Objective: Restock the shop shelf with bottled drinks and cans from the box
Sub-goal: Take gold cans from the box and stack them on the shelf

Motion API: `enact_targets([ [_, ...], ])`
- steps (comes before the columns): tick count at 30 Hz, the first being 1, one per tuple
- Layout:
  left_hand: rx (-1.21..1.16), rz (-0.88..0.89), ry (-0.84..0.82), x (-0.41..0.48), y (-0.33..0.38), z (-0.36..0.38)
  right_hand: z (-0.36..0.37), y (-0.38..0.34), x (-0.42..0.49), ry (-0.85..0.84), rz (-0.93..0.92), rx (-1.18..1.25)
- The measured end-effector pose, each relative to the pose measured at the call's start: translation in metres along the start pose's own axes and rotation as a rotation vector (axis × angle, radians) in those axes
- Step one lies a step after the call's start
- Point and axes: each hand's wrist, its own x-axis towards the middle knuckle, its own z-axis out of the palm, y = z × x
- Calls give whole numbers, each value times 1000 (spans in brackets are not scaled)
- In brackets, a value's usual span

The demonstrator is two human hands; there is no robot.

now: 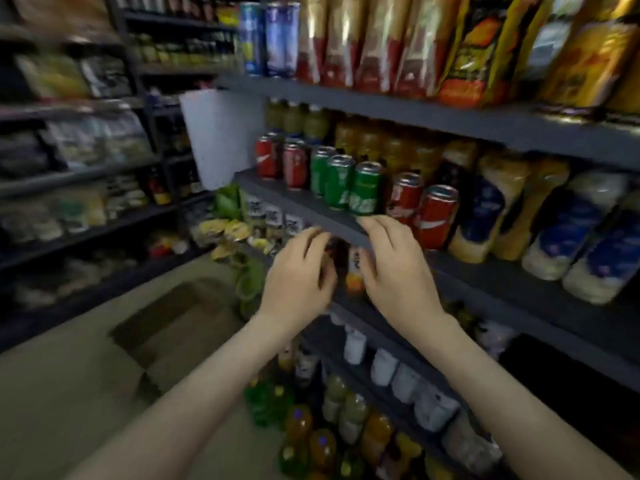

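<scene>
Green aluminium drink can (365, 188), upright at the front edge of the dark grey shelf board (304, 199), beside two more green cans and flanked by red cans (434, 216). Right hand (391, 271): grip open, fingertips (367, 223) touching the board edge just below this can. Left hand (298, 275): alongside, fingers loosely curled, holding nothing visible. Progress: the can row looks nearly filled. The brown cardboard box (166, 327) on the beige floor (52, 393) stands open, but its contents are not discernible, so what remains cannot be judged. Behind the cans stand orange juice bottles (374, 143), with foil snack bags (346, 39) above and white bottles (384, 367) below. Setting: narrow shop aisle, with blurred shelving (69, 150) opposite.
</scene>
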Motion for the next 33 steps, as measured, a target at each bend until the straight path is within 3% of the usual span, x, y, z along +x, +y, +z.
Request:
enact_targets([
  [9, 348, -470, -295, -149, -179, -83, 173, -151, 4, -509, -187, 261],
  [19, 396, -798, -491, -220, -385, -148, 378, -300, 74, -756, -285, 294],
  [25, 359, -868, -599, -229, -492, -152, 475, -316, 99, -890, -293, 237],
  [33, 252, -1040, -782, -242, -625, -104, 629, -310, 137, -1094, -256, 140],
])
